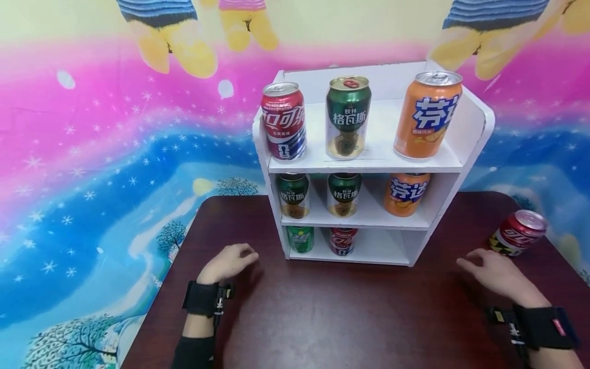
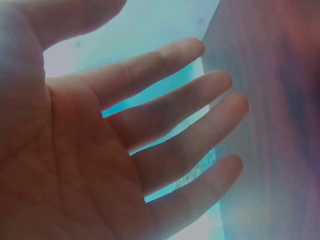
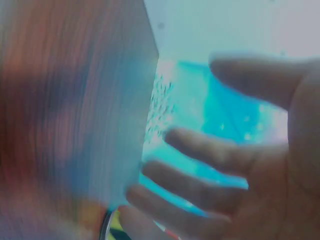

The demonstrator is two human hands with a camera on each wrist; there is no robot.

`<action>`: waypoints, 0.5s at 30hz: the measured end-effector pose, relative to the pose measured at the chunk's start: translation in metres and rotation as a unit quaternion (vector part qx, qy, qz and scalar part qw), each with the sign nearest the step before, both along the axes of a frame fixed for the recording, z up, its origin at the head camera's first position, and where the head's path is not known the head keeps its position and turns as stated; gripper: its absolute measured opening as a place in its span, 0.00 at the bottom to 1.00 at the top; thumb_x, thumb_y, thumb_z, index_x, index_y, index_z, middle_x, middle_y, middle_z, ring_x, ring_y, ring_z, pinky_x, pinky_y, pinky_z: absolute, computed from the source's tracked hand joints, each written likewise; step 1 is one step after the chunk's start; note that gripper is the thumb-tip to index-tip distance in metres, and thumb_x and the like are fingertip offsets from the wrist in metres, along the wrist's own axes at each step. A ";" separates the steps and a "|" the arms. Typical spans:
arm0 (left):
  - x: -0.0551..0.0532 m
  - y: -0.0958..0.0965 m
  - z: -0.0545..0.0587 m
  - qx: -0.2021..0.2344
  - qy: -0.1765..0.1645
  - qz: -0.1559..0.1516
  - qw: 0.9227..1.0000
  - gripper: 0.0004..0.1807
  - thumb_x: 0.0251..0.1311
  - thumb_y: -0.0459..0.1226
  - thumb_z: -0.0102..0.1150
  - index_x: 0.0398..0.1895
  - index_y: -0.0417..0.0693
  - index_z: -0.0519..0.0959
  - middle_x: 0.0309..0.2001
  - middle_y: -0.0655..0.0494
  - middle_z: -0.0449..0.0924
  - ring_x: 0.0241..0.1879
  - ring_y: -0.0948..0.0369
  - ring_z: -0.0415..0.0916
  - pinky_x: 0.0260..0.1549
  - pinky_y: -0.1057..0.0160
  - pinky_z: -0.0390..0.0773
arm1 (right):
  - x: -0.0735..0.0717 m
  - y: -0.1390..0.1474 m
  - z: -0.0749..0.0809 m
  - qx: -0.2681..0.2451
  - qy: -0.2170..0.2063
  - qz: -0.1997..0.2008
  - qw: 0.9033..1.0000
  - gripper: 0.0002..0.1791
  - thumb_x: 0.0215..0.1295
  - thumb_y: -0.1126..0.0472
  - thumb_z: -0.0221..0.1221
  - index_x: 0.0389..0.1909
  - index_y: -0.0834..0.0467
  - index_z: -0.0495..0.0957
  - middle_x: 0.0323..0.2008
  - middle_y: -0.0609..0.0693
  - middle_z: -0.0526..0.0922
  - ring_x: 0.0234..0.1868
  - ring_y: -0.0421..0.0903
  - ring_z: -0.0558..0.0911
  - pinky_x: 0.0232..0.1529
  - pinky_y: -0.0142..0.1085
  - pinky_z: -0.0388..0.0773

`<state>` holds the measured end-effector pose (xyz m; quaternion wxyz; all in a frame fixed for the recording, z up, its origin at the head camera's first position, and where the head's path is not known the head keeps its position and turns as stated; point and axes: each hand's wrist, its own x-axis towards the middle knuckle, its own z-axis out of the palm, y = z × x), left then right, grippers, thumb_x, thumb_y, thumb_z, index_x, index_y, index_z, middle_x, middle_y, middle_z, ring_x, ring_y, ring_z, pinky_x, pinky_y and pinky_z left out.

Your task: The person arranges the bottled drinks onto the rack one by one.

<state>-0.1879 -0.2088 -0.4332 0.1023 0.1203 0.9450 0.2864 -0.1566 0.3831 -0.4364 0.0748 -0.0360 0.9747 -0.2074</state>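
My left hand (image 1: 229, 263) hovers at the table's left side with nothing in it; the left wrist view shows its fingers (image 2: 175, 105) spread and nearly straight. On the right, my right hand (image 1: 495, 274) is close to a red cola can (image 1: 518, 233) standing on the table. Its relaxed fingers (image 3: 195, 190) hold nothing in the right wrist view, where part of a can (image 3: 117, 225) shows behind them. Whether the hand touches that can, I cannot tell. Between the hands stands a white three-tier shelf (image 1: 350, 260) with cans on every tier.
On the top tier are a red cola can (image 1: 283, 123), a green kvass can (image 1: 348, 118) and an orange soda can (image 1: 428, 115). Lower tiers hold green, orange and red cans. A dark brown table (image 1: 341, 312) lies beneath, with a painted wall (image 1: 115, 154) behind.
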 end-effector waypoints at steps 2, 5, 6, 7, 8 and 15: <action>-0.008 -0.002 0.000 0.007 0.004 0.013 1.000 0.14 0.66 0.44 0.53 0.46 0.45 0.80 0.41 0.55 0.80 0.39 0.60 0.75 0.40 0.55 0.75 | 0.000 0.013 0.002 -0.005 0.012 -0.048 0.999 0.35 0.70 0.42 0.48 0.45 0.76 0.73 0.35 0.68 0.79 0.36 0.62 0.78 0.31 0.53 0.73; -0.018 -0.002 -0.001 0.014 0.009 0.027 0.999 0.16 0.67 0.45 0.53 0.48 0.45 0.80 0.42 0.53 0.80 0.40 0.58 0.76 0.41 0.53 0.75 | -0.001 0.028 0.004 -0.011 0.011 -0.127 0.992 0.37 0.69 0.39 0.45 0.40 0.74 0.76 0.36 0.72 0.78 0.34 0.64 0.77 0.27 0.51 0.71; -0.020 -0.001 -0.002 0.015 0.008 0.032 0.999 0.17 0.67 0.46 0.52 0.48 0.45 0.80 0.43 0.53 0.80 0.41 0.58 0.76 0.42 0.53 0.75 | -0.002 0.031 0.005 -0.006 0.005 -0.161 0.987 0.38 0.68 0.37 0.44 0.39 0.74 0.76 0.38 0.74 0.76 0.34 0.66 0.76 0.27 0.52 0.70; -0.022 0.000 -0.003 0.015 0.007 0.036 0.999 0.17 0.67 0.46 0.52 0.48 0.45 0.79 0.43 0.52 0.80 0.41 0.58 0.76 0.42 0.52 0.75 | -0.004 0.033 0.005 -0.001 -0.006 -0.194 0.981 0.40 0.67 0.36 0.44 0.40 0.75 0.76 0.40 0.76 0.75 0.35 0.67 0.75 0.28 0.53 0.70; -0.023 0.001 -0.003 0.014 0.002 0.038 0.999 0.17 0.66 0.46 0.52 0.49 0.45 0.79 0.44 0.52 0.80 0.41 0.57 0.76 0.43 0.52 0.75 | -0.006 0.035 0.004 0.005 -0.020 -0.224 0.974 0.42 0.66 0.34 0.44 0.42 0.76 0.74 0.42 0.78 0.73 0.37 0.69 0.74 0.31 0.55 0.70; -0.024 0.006 -0.009 0.000 -0.006 0.040 0.999 0.17 0.65 0.46 0.54 0.47 0.43 0.79 0.42 0.51 0.80 0.39 0.57 0.76 0.41 0.52 0.76 | -0.021 0.054 -0.010 -0.039 -0.035 -0.357 0.933 0.63 0.57 0.29 0.49 0.63 0.85 0.40 0.58 0.85 0.49 0.57 0.78 0.58 0.52 0.65 0.61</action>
